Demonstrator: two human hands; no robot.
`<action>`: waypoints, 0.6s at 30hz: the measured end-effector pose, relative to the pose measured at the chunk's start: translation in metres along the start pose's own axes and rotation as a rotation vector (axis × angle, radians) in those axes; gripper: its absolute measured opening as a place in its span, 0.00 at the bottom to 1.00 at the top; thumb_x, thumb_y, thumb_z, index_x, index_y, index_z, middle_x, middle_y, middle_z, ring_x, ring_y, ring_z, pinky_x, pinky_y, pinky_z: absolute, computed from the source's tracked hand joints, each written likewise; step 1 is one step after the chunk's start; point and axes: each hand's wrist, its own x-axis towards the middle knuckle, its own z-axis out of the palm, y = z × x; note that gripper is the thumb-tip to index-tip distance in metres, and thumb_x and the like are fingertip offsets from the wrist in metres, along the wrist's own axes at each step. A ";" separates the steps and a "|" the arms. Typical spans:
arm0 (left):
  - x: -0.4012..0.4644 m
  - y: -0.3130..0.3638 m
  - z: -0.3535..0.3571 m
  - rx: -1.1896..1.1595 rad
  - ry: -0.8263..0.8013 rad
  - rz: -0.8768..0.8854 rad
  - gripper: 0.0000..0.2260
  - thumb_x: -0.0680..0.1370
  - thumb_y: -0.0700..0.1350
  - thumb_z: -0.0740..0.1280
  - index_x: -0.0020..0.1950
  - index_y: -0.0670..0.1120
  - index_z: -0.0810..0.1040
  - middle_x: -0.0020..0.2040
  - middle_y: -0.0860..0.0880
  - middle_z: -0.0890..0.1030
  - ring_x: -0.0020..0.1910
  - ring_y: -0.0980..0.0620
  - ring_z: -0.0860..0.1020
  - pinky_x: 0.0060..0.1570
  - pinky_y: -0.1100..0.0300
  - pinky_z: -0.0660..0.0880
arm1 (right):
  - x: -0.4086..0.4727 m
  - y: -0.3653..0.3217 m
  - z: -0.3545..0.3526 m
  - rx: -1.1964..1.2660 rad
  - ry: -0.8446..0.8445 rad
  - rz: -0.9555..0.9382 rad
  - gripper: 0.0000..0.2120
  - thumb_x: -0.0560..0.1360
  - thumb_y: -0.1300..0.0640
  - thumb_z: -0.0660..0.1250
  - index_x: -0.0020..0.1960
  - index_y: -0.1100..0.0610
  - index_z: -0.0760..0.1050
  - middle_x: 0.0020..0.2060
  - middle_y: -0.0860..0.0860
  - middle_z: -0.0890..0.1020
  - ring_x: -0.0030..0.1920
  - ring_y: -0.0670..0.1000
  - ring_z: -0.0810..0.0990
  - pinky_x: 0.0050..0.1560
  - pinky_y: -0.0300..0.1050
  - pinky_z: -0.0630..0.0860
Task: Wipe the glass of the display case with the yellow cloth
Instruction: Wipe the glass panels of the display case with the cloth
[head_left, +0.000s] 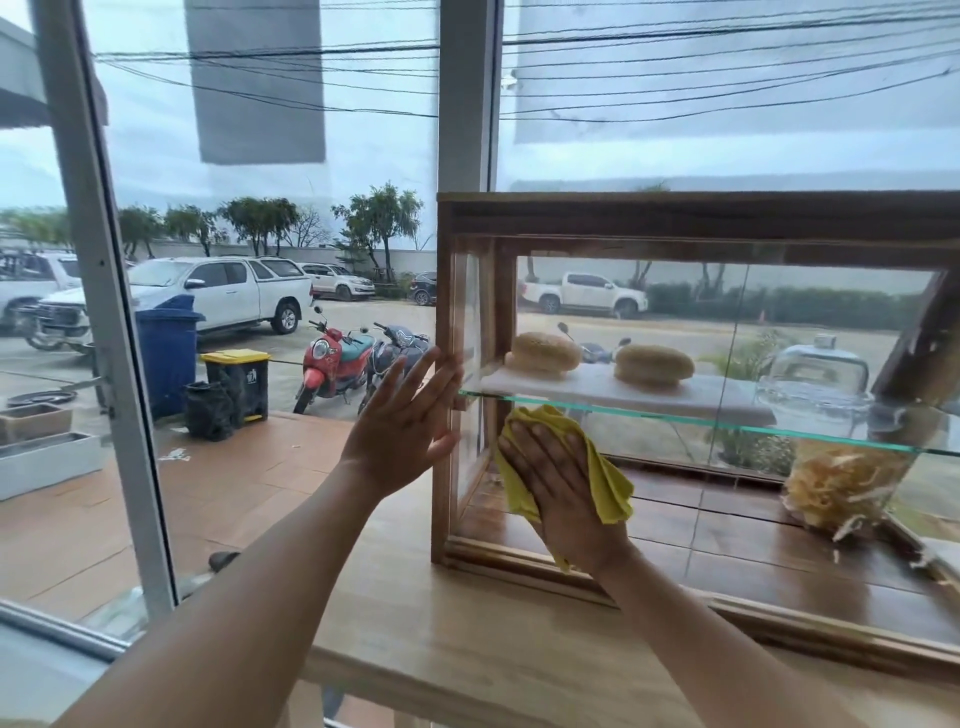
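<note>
Yellow cloth (613, 488) under the flat right grip (561, 483) should sweep the glass (675, 519) toward three o'clock. Spread left grip (402, 421) seemingly steadies the display case (675, 213) at nine o'clock.

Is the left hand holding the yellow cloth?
No, the right hand presses the yellow cloth flat against the front glass, while the left hand rests open on the corner of the display case.

buns (545, 352) on shelf (727, 423) in case (701, 213)

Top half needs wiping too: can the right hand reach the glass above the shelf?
Probably yes: the right hand presses the yellow cloth on the front glass; nothing stands before the pane above.
</note>
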 end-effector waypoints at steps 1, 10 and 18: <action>0.001 0.000 0.000 -0.003 0.004 0.001 0.29 0.76 0.58 0.61 0.70 0.40 0.71 0.72 0.44 0.70 0.74 0.43 0.60 0.71 0.45 0.59 | -0.010 0.008 -0.004 -0.002 0.016 0.062 0.27 0.75 0.55 0.60 0.74 0.56 0.67 0.75 0.53 0.64 0.79 0.51 0.50 0.78 0.53 0.46; 0.001 0.003 -0.001 0.004 -0.002 -0.011 0.29 0.75 0.57 0.63 0.71 0.40 0.71 0.72 0.43 0.70 0.74 0.42 0.61 0.69 0.44 0.63 | 0.130 0.064 -0.039 -0.097 0.156 0.448 0.29 0.82 0.44 0.46 0.76 0.58 0.64 0.75 0.57 0.66 0.75 0.58 0.62 0.76 0.55 0.48; 0.002 0.001 0.002 -0.039 0.024 -0.005 0.28 0.75 0.55 0.64 0.70 0.39 0.71 0.72 0.42 0.71 0.73 0.42 0.63 0.68 0.46 0.65 | 0.157 0.043 -0.027 -0.018 0.023 -0.129 0.27 0.82 0.50 0.45 0.76 0.59 0.65 0.75 0.56 0.66 0.76 0.59 0.63 0.74 0.58 0.56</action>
